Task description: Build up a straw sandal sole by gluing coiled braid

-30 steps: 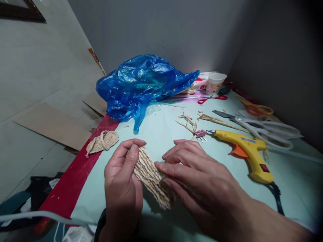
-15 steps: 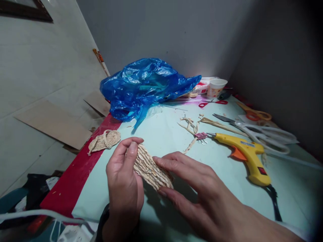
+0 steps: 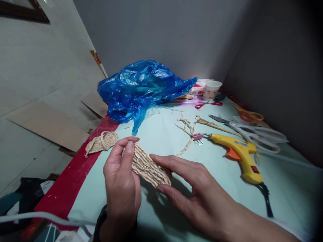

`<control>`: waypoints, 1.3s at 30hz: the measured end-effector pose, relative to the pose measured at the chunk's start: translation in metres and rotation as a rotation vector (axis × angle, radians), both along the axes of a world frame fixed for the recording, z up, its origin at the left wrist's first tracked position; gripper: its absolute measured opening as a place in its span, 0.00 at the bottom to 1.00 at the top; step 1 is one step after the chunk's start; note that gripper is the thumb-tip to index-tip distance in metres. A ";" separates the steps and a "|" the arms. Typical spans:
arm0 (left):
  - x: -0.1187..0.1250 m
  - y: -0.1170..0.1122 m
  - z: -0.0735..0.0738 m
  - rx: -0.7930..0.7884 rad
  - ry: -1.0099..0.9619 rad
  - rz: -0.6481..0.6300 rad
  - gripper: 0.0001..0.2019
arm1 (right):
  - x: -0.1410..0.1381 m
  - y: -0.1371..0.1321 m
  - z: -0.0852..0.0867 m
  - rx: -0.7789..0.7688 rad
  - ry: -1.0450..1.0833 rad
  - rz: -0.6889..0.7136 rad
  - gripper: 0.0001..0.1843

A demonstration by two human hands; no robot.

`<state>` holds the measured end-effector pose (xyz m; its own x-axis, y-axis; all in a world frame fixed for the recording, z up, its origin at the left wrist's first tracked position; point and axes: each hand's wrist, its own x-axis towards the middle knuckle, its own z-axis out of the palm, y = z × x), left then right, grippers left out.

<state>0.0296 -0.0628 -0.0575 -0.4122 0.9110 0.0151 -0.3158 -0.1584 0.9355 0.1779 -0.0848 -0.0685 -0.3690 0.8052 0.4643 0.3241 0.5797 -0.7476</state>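
Between my hands is a small oblong piece of braided straw cord [image 3: 148,167], tilted down to the right above the table. My left hand [image 3: 123,178] grips its upper left end, thumb on top and fingers behind. The thumb and forefinger of my right hand [image 3: 199,191] close on its lower right end from both sides. Farther left lies a woven straw slipper-like piece [image 3: 102,144] with a strap across it. Beyond my right hand, a pink binder clip [image 3: 196,136] holds a braided strip with loose straw ends, close to the nozzle of a yellow glue gun [image 3: 237,148].
White-handled scissors [image 3: 257,134], orange scissors [image 3: 248,114] and red scissors [image 3: 209,104] lie on the right side of the pale green table [image 3: 101,188]. A crumpled blue plastic bag [image 3: 148,87] sits at the back, beside a paper cup [image 3: 212,90]. Cardboard [image 3: 50,126] leans at the left.
The view has shifted slightly, moving the tabletop things a little left in the picture. Both hands keep hold of the braided straw piece, with almost the same grip.
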 end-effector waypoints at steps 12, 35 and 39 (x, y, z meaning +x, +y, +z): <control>-0.006 -0.001 0.003 -0.128 -0.292 -0.265 0.26 | 0.004 0.009 0.015 -0.078 0.077 -0.034 0.17; 0.021 -0.007 0.011 -0.213 -0.448 -0.181 0.14 | 0.002 0.010 0.005 -0.017 0.144 -0.079 0.13; 0.021 -0.008 0.007 -0.187 -0.475 -0.206 0.14 | 0.001 0.011 0.000 -0.004 0.197 -0.050 0.13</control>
<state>0.0501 -0.0706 -0.0504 -0.1471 0.9427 -0.2995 -0.7173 0.1069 0.6885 0.1790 -0.0741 -0.0688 -0.2307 0.8222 0.5203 0.1993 0.5633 -0.8018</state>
